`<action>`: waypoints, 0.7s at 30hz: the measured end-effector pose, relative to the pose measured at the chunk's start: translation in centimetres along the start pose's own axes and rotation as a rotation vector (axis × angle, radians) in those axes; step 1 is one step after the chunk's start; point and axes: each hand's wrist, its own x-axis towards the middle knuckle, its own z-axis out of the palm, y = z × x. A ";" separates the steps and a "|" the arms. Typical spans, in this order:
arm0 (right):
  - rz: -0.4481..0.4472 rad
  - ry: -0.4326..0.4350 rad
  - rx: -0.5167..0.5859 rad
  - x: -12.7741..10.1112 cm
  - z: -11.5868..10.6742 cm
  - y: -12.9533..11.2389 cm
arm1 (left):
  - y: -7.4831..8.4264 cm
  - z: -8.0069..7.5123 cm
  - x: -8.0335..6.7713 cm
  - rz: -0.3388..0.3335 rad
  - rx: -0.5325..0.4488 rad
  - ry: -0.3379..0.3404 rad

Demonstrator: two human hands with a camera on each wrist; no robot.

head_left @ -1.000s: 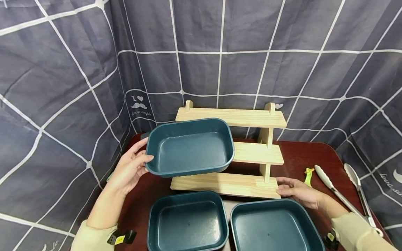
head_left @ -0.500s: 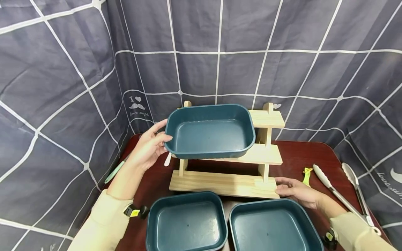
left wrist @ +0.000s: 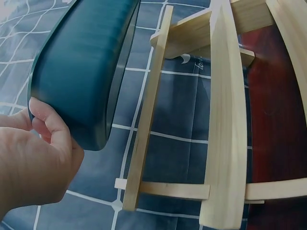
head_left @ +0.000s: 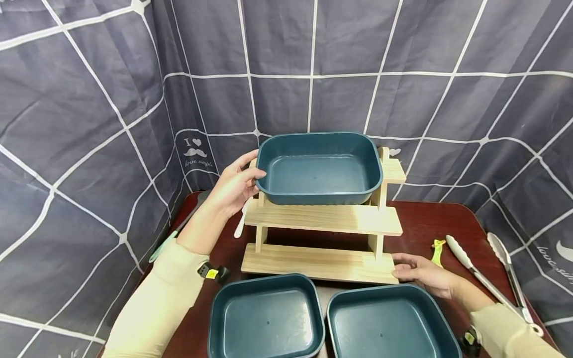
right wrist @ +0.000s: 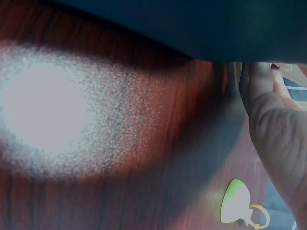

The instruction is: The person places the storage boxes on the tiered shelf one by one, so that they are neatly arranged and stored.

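With my left hand [head_left: 235, 186] I pinch the left end of a blue-green tray [head_left: 318, 171], thumb over its rim and fingers against the outside. I hold it open side up at the height of the top shelf of a pale wooden stand [head_left: 322, 219]; my left wrist view shows a gap between the tray and that shelf. My right hand [head_left: 423, 276] grips the right end of the stand's lowest board (my right wrist view loses those fingertips behind a dark tray wall). In front of the stand, side by side on the dark red table [head_left: 429, 214], sit a second tray [head_left: 267, 315] and a third tray [head_left: 389, 323], the latter just beside my right hand. Beyond that hand lie a yellow-green tool [head_left: 437, 252] and spread tongs [head_left: 498, 292].
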 end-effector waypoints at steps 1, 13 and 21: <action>-0.002 -0.002 0.000 0.0 0.0 0.0 | 0.0 0.2 0.3 -0.003 0.001 -0.001; -0.022 -0.022 0.005 -0.5 0.2 -0.3 | 0.1 2.2 4.0 -0.007 -0.012 0.024; -0.032 -0.016 0.012 -0.2 0.0 0.1 | -0.3 3.1 6.4 -0.013 -0.027 0.038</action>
